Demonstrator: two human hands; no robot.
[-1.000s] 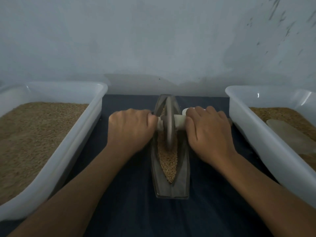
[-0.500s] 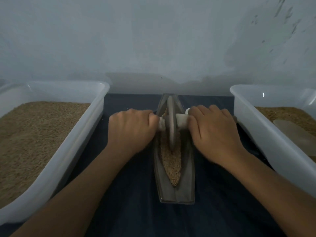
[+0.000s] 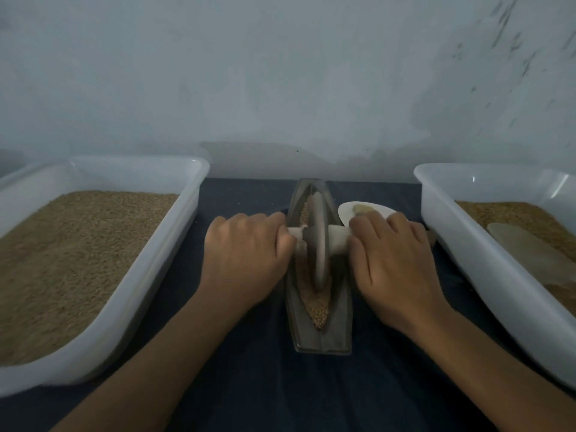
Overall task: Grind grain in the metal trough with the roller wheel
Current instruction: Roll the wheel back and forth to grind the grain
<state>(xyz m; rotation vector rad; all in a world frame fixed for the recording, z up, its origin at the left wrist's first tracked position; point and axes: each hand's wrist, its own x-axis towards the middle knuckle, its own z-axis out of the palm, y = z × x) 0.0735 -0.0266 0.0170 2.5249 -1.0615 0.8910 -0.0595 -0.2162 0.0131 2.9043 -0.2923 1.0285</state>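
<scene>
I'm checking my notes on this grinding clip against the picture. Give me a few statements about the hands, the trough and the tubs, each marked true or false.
1. Both hands grip the white axle of the roller wheel, the left hand on one side and the right hand on the other. True.
2. The metal trough is empty. False: grain lies along its groove.
3. The white tub on the left holds grain. True.
4. The trough stands inside the white tub on the right. False: it stands between the two tubs on the dark cloth.
5. A small white dish lies just beyond the right hand. True.
</scene>
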